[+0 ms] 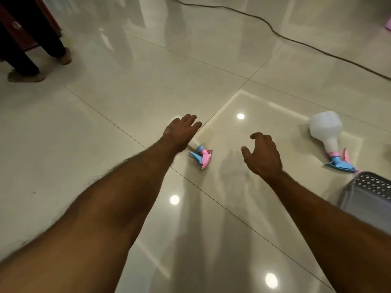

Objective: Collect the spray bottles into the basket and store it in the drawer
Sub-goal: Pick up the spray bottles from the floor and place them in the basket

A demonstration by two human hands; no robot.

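Two spray bottles lie on the floor (105, 123).
Left hand (179, 132), fingers spread, covers one bottle (201, 156); whether it grips is unclear. Right hand (263, 155) hovers open between this and the second bottle (326, 132), near the basket (372, 187).

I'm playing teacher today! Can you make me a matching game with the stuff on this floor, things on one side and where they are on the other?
Things:
1. basket
2. right spray bottle
3. cable
4. left spray bottle

Places:
A. mostly hidden under the left hand
B. bottom right edge
C. running across the far floor
D. lying just beyond the basket

Pairs: 1-B, 2-D, 3-C, 4-A
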